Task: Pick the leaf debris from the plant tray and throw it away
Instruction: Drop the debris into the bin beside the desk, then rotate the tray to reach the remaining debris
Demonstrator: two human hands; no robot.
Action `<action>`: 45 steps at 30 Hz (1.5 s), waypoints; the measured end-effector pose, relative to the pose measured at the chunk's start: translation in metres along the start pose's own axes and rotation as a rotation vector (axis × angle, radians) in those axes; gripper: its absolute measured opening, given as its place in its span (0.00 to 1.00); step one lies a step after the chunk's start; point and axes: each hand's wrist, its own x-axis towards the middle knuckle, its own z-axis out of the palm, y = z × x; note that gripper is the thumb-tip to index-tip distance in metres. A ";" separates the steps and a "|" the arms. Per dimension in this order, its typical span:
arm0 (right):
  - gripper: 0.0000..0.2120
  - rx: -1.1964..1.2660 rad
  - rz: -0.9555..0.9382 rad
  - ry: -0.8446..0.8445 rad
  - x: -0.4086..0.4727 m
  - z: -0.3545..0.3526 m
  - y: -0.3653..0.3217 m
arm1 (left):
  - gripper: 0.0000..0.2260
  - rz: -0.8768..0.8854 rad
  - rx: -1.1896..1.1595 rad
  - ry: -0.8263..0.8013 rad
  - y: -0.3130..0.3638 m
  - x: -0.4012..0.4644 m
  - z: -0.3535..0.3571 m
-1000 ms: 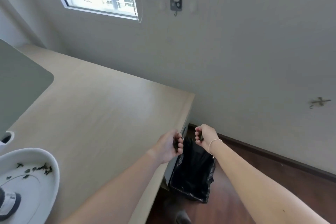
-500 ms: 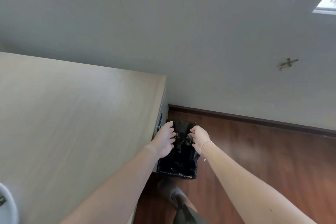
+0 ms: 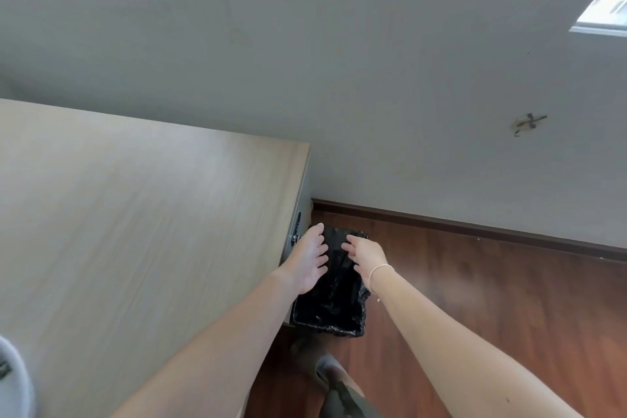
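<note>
Both of my hands hang over a small bin lined with a black bag [image 3: 330, 316] that stands on the floor beside the desk's right end. My left hand [image 3: 308, 260] has its fingers spread and straight above the bin's left side. My right hand [image 3: 364, 253], with a thin bracelet at the wrist, is stretched flat above the bin's middle. Neither hand holds anything. The white plant tray [image 3: 15, 380] shows only as a rim at the lower left edge of the frame; its leaf debris is out of view.
The light wooden desk [image 3: 135, 231] fills the left half of the frame, its right edge next to the bin. Reddish wooden floor [image 3: 492, 299] runs to a dark skirting board and grey wall. My foot [image 3: 325, 370] stands just in front of the bin.
Both hands went from closed fists by the desk corner to spread fingers over the bin; debris fell from them half a second ago. The view swung right, off the tray.
</note>
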 end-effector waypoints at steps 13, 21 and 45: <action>0.23 -0.008 -0.196 0.014 -0.029 0.008 -0.009 | 0.30 0.035 0.047 0.015 0.002 -0.016 0.005; 0.24 -0.017 -0.250 -0.011 -0.037 0.010 -0.026 | 0.29 0.110 0.038 0.051 0.017 -0.031 -0.004; 0.23 -0.567 -0.436 -0.678 -0.167 0.300 -0.002 | 0.28 0.442 -0.660 0.644 -0.035 -0.226 -0.234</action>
